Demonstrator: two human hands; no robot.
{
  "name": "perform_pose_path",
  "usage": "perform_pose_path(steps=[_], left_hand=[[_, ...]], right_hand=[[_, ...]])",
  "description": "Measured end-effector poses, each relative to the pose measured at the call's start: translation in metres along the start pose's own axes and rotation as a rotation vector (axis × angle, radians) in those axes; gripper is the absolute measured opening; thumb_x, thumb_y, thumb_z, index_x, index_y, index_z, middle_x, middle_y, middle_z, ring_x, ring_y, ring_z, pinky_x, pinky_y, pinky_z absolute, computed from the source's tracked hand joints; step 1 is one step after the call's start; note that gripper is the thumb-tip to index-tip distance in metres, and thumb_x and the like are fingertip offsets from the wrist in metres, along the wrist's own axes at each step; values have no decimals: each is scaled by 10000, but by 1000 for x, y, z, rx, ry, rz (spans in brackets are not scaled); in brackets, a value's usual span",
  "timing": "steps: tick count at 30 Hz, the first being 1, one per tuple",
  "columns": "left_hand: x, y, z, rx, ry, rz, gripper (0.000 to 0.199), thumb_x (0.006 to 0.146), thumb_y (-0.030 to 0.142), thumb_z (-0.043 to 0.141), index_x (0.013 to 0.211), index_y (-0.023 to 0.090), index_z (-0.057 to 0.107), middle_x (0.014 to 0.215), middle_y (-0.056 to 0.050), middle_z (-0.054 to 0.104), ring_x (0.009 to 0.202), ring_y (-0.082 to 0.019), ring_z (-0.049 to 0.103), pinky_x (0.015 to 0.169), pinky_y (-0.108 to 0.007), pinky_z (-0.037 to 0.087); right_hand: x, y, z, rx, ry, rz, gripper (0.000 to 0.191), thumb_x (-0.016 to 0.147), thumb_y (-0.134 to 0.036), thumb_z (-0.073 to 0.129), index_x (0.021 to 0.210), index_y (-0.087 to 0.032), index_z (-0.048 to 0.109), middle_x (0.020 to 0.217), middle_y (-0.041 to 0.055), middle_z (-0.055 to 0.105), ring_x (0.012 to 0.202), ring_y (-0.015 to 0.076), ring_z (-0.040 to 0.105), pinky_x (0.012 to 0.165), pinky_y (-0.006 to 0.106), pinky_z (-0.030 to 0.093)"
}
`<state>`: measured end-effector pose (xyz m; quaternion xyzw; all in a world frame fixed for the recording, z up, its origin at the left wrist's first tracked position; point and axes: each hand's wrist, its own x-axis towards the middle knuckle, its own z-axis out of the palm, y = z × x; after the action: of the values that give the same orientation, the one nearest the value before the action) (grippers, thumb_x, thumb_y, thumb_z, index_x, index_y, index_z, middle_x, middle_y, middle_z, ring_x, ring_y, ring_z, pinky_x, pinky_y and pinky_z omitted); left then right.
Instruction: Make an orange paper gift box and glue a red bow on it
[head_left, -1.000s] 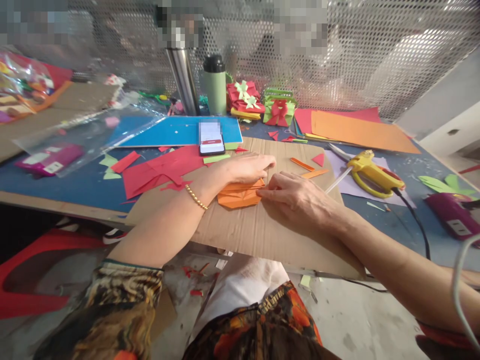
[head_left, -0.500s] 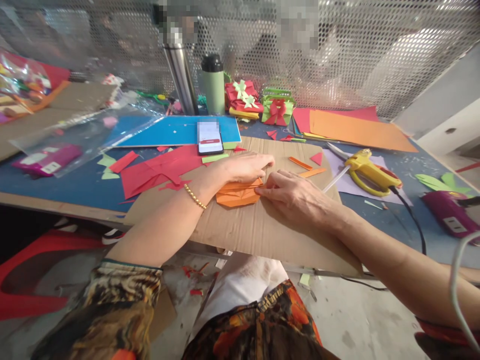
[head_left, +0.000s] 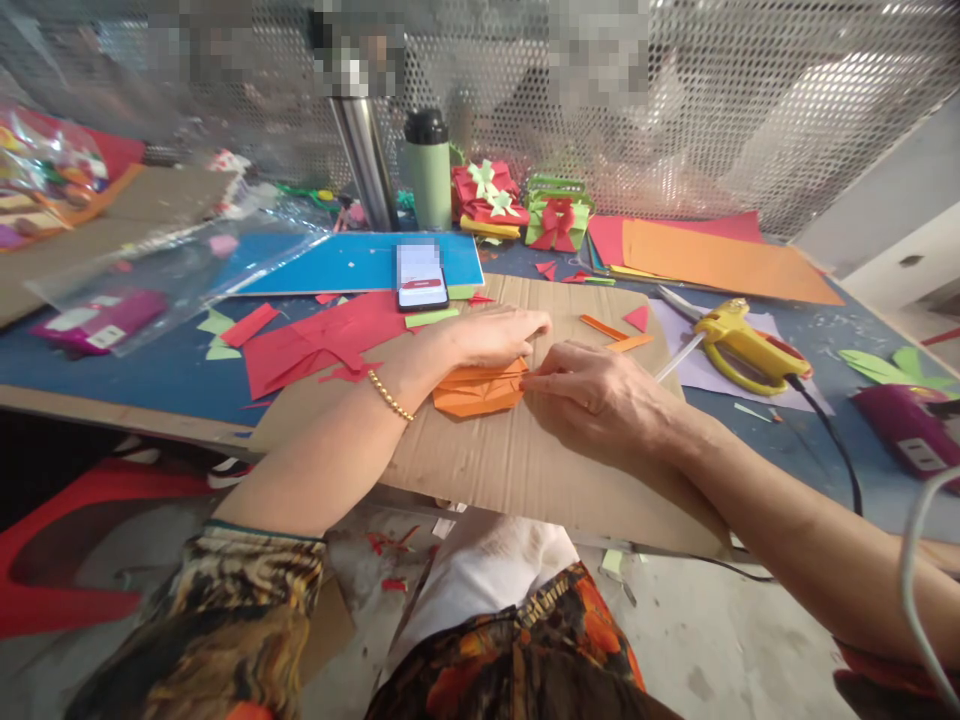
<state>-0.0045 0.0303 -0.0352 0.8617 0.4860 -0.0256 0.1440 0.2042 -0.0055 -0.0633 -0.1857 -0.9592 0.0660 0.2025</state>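
Note:
A folded piece of orange paper [head_left: 480,392] with several creases lies on a brown cardboard sheet [head_left: 480,470]. My left hand [head_left: 504,337] reaches across its far side, fingers bent down and holding it; the fingertips are partly hidden. My right hand [head_left: 592,385] pinches the paper's right edge between thumb and forefinger, the other fingers curled in. Just beyond the hands are thin orange paper strips [head_left: 604,327] and a small pink-red paper triangle [head_left: 637,318].
A yellow glue gun [head_left: 739,335] and scissors [head_left: 675,302] lie on lilac paper at right. Behind are a phone [head_left: 421,285], a green cup [head_left: 429,175], a steel flask [head_left: 365,165] and folded paper bags [head_left: 556,222]. Red paper [head_left: 300,345] lies at left.
My hands hold nearly the same position on the orange paper; the right fingers have shifted very slightly at its edge. The view has moved a little.

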Motion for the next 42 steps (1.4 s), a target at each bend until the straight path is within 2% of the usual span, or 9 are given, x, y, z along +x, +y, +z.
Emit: perform_pose_path(steps=[8, 17, 24, 29, 34, 39, 42], left_hand=[[-3, 2, -3, 31, -10, -6, 384, 959, 167, 502, 1328, 211, 596, 1185, -103, 745, 993, -238, 652, 792, -332, 427], [-5, 6, -6, 43, -22, -19, 417, 954, 147, 496, 1357, 193, 594, 1180, -111, 744, 998, -250, 657, 797, -338, 418], [-4, 4, -5, 35, -7, -7, 440, 944, 158, 495, 1370, 176, 608, 1198, -122, 747, 1000, -248, 661, 808, -335, 420], [-3, 1, -3, -5, -9, 8, 482, 939, 151, 488, 1411, 162, 587, 1237, -125, 740, 1049, -238, 657, 851, -320, 435], [0, -3, 0, -16, 14, 24, 464, 942, 159, 482, 1392, 162, 594, 1251, -130, 736, 1073, -246, 662, 869, -326, 445], [1, -6, 3, -47, 19, 23, 500, 920, 129, 486, 1409, 147, 587, 1294, -156, 725, 1132, -265, 665, 902, -336, 458], [3, -7, 3, -40, 18, 35, 483, 935, 134, 478, 1406, 147, 583, 1296, -155, 723, 1138, -260, 666, 914, -338, 463]], right_hand=[[3, -2, 4, -126, 13, -69, 326, 987, -94, 471, 917, -154, 784, 918, 106, 663, 789, 180, 560, 690, 323, 443], [2, 0, 5, -126, -29, -37, 332, 972, -82, 464, 976, -164, 786, 933, 97, 664, 800, 179, 548, 710, 324, 432], [3, 0, 10, -138, 40, -67, 338, 968, -76, 453, 942, -156, 780, 906, 102, 662, 794, 191, 550, 698, 329, 439], [2, 2, 11, -122, 69, -83, 373, 972, -74, 431, 1112, -165, 765, 911, 89, 670, 803, 189, 571, 684, 316, 450], [4, -1, 15, -210, 59, -107, 371, 1023, -126, 408, 968, -163, 773, 877, 91, 634, 770, 193, 532, 685, 334, 436], [5, -2, 20, -225, 19, -81, 338, 1013, -123, 419, 1016, -140, 757, 903, 96, 632, 804, 206, 546, 737, 356, 457], [4, -1, 19, -215, 38, -87, 340, 995, -103, 416, 1011, -144, 754, 893, 87, 627, 778, 196, 534, 718, 344, 446]])
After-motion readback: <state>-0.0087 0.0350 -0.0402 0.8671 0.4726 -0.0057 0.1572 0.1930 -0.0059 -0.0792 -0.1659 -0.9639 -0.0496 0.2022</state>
